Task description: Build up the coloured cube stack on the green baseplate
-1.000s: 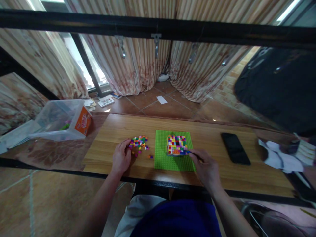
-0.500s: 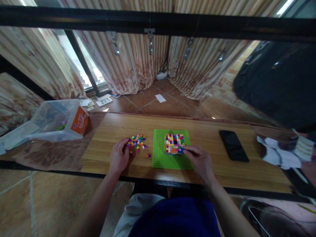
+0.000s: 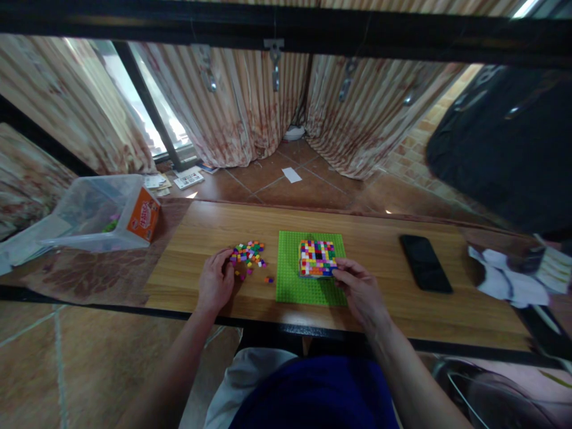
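A square block of small multicoloured toy bricks (image 3: pixel 317 258) with a dark gap in its middle stands on a green studded baseplate (image 3: pixel 290 292). At its right front corner, my right hand (image 3: pixel 360 289) has thumb and forefinger closed on the block's edge; any single brick between the fingertips is too small to make out. My left hand (image 3: pixel 215 281) rests on the table to the left of the baseplate, fingers loosely curved and thumb apart. Its fingertips reach the edge of a loose pile of coloured bricks (image 3: pixel 250 253). A small orange and blue brick piece (image 3: pixel 269 279) lies between pile and baseplate.
A black phone (image 3: pixel 425 263) lies on the wooden table (image 3: pixel 379 238) to the right, with crumpled white papers (image 3: pixel 509 280) beyond it. At the left stands a clear plastic box (image 3: pixel 102 208) with an orange label. A dark bar (image 3: pixel 223 30) crosses above.
My right hand's fingers have shifted slightly along the block's right front corner, with the forefinger now higher up its side. My left hand stays by the pile. The view has tilted slightly.
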